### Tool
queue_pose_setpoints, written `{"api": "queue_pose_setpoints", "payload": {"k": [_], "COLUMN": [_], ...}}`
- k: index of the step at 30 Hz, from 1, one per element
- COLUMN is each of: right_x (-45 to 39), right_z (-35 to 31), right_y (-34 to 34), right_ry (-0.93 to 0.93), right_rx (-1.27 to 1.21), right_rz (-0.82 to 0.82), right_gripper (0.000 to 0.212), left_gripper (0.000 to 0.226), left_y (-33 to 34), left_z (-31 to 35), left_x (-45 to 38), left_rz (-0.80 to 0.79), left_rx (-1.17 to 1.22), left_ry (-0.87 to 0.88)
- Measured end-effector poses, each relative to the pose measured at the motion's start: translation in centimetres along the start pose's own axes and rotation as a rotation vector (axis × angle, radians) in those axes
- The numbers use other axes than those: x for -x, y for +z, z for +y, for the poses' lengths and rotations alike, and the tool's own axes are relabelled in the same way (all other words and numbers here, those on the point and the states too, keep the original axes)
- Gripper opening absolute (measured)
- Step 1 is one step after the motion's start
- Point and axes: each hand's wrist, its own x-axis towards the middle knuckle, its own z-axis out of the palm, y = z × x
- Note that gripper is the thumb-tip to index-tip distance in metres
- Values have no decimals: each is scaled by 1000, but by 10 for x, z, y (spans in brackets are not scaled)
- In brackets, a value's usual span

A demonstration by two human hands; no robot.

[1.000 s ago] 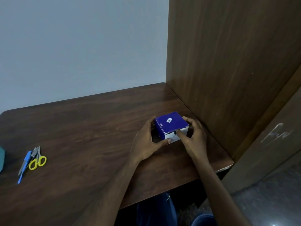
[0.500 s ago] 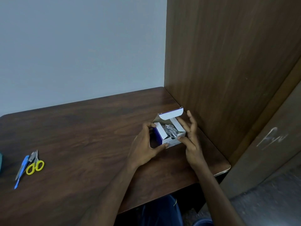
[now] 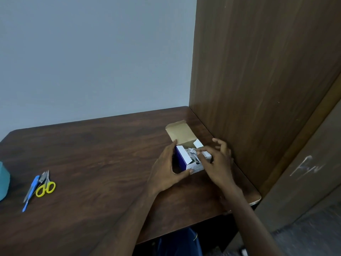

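- left hand [image 3: 166,170] grips the open carton [image 3: 182,160] from its frame-left side
- packets [image 3: 192,155] inside lie just left of the right hand [image 3: 217,163] fingertips; can't tell if it's pinching one yet

- Left hand [image 3: 167,169] curls around the box [image 3: 181,160] side, forearm entering from 7 o'clock.
- Right hand [image 3: 218,163], fingers loosely spread, reaches toward 10 o'clock.

Item 1, box [image 3: 183,161]: small print on its white front face, too blurred for me to read.
Item 2, cabinet door [image 3: 304,183], 3 o'clock from the box: white scrawl, illegible.
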Motion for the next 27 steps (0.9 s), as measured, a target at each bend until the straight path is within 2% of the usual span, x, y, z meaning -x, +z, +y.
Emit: {"api": "queue_pose_setpoints", "payload": {"k": [5,8,11,17,27], "right_x": [-33,-44,-48,-53,-51], "right_z": [-38,-60,-66,-60,-60], "right_y": [-19,-13,-5,-2,0], "right_ry": [-128,-155,-152,-162,-189], "right_rx": [622,820,864,795,893], "right_rz": [-141,-218,-254,-194,-262], "right_gripper": [23,35,39,29,34], "left_gripper": [116,115,115,113,113], "left_y": [-1,-1,0,0,0], "left_z": [1,1,0,-1,-2], "left_x": [2,2,1,1,1], "left_rz": [15,18,14,15,18], "left_rx": [-14,-4,-4,-17,-10], "left_ry": [9,18,14,15,16]}}
